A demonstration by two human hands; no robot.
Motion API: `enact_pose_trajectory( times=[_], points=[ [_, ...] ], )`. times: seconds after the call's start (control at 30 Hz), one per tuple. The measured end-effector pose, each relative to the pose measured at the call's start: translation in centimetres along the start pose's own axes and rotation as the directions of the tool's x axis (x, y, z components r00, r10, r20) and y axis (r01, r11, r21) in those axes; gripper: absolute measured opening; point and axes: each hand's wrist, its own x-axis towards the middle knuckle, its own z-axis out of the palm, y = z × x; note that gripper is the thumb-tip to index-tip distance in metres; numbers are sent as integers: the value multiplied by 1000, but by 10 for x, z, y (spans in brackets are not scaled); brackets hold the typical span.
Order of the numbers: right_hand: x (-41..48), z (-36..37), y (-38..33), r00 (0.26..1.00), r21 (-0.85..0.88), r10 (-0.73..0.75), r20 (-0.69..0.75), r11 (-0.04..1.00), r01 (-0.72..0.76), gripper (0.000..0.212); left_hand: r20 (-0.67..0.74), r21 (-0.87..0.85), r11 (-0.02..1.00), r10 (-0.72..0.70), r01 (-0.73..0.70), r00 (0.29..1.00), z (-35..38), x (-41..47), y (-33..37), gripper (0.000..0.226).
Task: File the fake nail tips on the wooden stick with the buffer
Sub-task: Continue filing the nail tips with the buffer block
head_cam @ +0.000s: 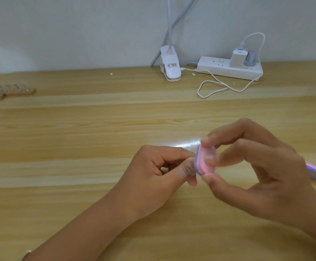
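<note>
Filing looks to be under way, not finished. The right hand [257, 166] holds a small pink-and-purple foam buffer block [206, 162] low over the light wooden worktop [78, 129], towards its front right. Its grip is clamped on the block, with the thumb below and fingertips over the top and across the pink face. The hand is arched, and the wrist comes in from the right.

The left hand [153, 166] meets it from the left with its fingers curled. Its grip is pinched together right against the buffer's purple edge. A pale sliver inside the curl is probably a fake nail tip [164, 168], though it is too small to be sure. Any stick under it is hidden.

Well apart, at the far left, two flat wooden sticks with rows of clear nail tips [12, 90] lie on the worktop. Whether those are filed or waiting cannot be told, so a good share may remain. A second pink-and-purple buffer [315, 171] lies partly hidden behind the right hand.
</note>
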Motion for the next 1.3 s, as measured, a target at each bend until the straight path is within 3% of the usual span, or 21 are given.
enact_pose_trajectory(
  times=[0.43,0.67,0.77,0.9,1.0,1.13,1.3],
  points=[
    [-1,2,0,999,35,37,-10,999,-37,12,-90,65,997,40,-34,995,-1,0,-2,7],
    [-2,2,2,999,-1,48,-26,999,-48,8,-150,239,968,109,-71,983,3,-2,2,7],
    [-4,8,-1,999,-41,-41,21,998,42,18,-175,228,971,114,-73,978,2,-2,1,8],
    [0,1,4,999,-86,-2,-48,996,-3,11,-193,223,974,84,-40,978,0,-1,1,7],
    [-5,11,-1,998,-47,-63,-7,997,62,19,-224,156,987,76,-42,972,1,-1,0,12],
    [-2,2,4,998,-114,-25,-60,993,18,5,-232,81,997,31,-12,972,-1,0,-1,12],
    [-5,9,1,996,-74,-84,-23,994,82,18,-179,18,999,33,-30,983,-1,0,-1,13]
  ],
)
